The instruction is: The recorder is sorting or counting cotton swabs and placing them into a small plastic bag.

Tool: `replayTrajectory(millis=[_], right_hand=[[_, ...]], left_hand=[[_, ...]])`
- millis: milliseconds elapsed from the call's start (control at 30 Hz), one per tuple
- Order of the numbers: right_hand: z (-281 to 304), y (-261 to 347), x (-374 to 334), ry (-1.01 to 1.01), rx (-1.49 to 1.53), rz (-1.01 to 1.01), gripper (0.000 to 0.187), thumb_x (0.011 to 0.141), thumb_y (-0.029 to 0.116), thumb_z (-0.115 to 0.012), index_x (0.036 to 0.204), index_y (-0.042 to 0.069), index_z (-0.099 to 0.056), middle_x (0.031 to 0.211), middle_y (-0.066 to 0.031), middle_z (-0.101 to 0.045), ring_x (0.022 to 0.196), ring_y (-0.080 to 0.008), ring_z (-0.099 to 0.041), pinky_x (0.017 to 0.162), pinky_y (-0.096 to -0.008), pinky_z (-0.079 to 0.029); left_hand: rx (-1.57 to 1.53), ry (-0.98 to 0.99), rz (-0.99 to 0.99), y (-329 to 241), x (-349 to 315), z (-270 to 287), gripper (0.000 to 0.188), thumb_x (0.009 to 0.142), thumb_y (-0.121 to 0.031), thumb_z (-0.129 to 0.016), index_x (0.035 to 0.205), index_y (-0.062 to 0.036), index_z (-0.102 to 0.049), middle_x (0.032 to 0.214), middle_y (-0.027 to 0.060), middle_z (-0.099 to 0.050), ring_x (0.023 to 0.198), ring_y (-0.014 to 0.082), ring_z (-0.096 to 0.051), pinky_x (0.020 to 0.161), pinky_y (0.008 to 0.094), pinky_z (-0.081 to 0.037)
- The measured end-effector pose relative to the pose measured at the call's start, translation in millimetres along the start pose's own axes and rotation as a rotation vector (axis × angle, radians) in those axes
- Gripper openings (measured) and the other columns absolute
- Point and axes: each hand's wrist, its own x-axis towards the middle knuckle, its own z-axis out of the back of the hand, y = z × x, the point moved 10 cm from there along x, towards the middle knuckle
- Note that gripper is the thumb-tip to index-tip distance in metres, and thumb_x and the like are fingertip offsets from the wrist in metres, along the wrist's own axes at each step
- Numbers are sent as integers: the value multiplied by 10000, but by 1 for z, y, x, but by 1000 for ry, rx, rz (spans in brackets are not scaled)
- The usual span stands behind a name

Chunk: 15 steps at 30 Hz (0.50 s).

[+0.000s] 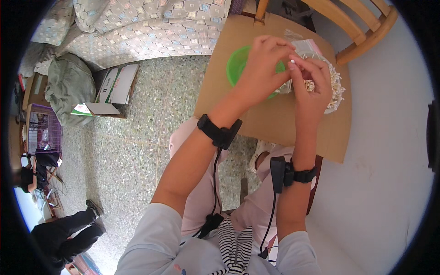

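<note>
Over the cardboard-covered chair seat, my two hands meet at the fingertips. My right hand (314, 81) is closed in a pinch, with a small white rounded piece (292, 61) showing at its thumb and fingertip. My left hand (265, 62) is closed too, its fingertips right beside that piece; whatever they hold is too small to make out. Under my left hand stands a green bowl (234, 66), its inside mostly hidden. Beneath and beside my right hand, a round pale plate (331, 110) bears a heap of short off-white pieces (338, 87).
Brown cardboard (275, 120) covers the seat. A clear plastic bag (308, 46) with a reddish strip lies behind my hands. The wooden chair back (362, 46) rises far right, near a white wall (380, 137). An open carton (120, 87) and another person's legs (75, 231) are at left.
</note>
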Motion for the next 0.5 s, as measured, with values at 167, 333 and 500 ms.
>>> replayTrajectory(millis=[167,333,500], right_hand=[[13,-20,-3,-215,253,-165,144,904,125,-709,1012,32,-691,976,-28,-651,813,-96,-578,725,-249,-474],[10,-36,-1,-101,348,-273,171,934,159,-692,1027,17,-672,987,-29,-646,870,-92,-594,764,-246,-473],[-9,-47,-4,54,454,-380,179,935,135,-686,1048,-2,-668,980,-26,-646,868,-86,-591,772,-232,-466]], left_hand=[[-51,-30,50,2,5,12,206,762,-191,-784,926,-106,-695,1170,46,-599,1173,299,-445,1010,411,-387],[-79,-5,93,-3,10,29,183,816,-204,-774,942,-95,-700,1232,47,-605,1133,229,-548,1005,358,-400],[-280,-41,167,8,10,32,211,821,-193,-778,962,-60,-697,1217,58,-600,1120,177,-572,975,317,-430]])
